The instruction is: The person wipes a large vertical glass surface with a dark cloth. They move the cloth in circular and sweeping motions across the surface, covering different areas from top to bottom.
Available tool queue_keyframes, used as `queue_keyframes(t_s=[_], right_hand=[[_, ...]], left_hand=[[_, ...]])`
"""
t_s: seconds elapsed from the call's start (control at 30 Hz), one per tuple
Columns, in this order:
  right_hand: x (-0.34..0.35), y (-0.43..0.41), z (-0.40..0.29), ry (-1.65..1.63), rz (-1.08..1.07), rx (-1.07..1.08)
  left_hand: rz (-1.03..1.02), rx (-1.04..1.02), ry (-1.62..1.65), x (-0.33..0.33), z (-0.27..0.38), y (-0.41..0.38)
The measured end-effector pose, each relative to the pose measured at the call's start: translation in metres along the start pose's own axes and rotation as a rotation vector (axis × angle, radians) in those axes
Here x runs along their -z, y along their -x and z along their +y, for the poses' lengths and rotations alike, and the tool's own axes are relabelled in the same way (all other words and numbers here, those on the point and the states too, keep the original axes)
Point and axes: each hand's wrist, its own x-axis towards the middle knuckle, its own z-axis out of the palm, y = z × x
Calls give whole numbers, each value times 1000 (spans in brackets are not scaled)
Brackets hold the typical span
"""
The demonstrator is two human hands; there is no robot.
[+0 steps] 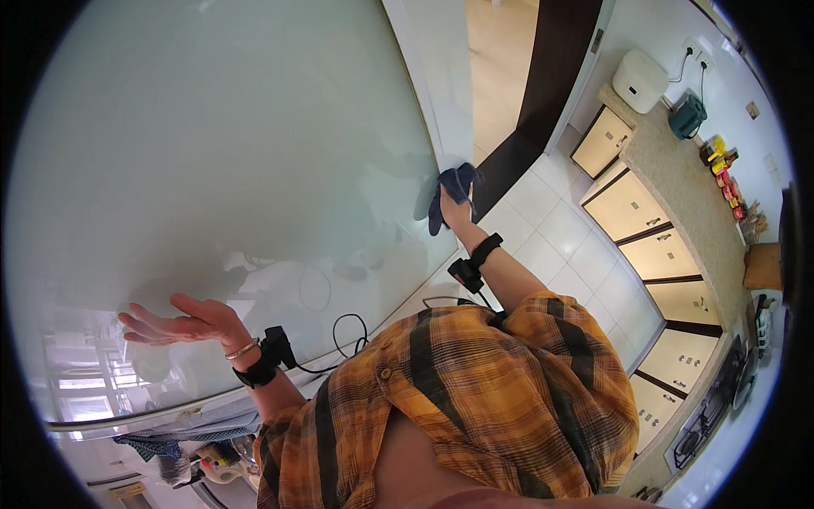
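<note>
A dark blue cloth (pixel 456 184) is bunched in my right hand (pixel 453 209). The hand presses it against the white frame (pixel 427 83) at the edge of a large frosted glass door panel (pixel 241 140). Part of the cloth lies over the glass beside the frame. My left hand (pixel 184 321) is spread in front of the lower left of the panel, palm up and holding nothing. Whether its fingers touch the glass I cannot tell. Black straps with small devices circle both wrists, with a cable at each one.
A dark doorway threshold (pixel 509 165) borders the white tiled floor (pixel 566 219). On the right, a stone countertop (pixel 674 172) carries a white appliance (pixel 639 81), a green kettle (pixel 687 116), several condiment bottles (pixel 725 175) and a gas hob (pixel 696 426). Checked fabric (pixel 152 444) hangs at lower left.
</note>
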Motion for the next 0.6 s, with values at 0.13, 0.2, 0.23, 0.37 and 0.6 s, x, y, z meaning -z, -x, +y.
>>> queue_keyframes(t_s=[0.13,0.2,0.23,0.37,0.6], right_hand=[[10,3,-47,-113,-105,160],[19,15,-106,-218,-32,380],[24,15,-132,-151,53,485],[41,5,-226,-296,11,748],[17,51,-239,-67,-269,1397]], left_hand=[[-3,42,-5,1,0,0],[-12,64,-14,1,-1,3],[-10,70,-17,1,0,1],[-12,87,8,2,4,-3],[6,79,40,-7,4,-3]])
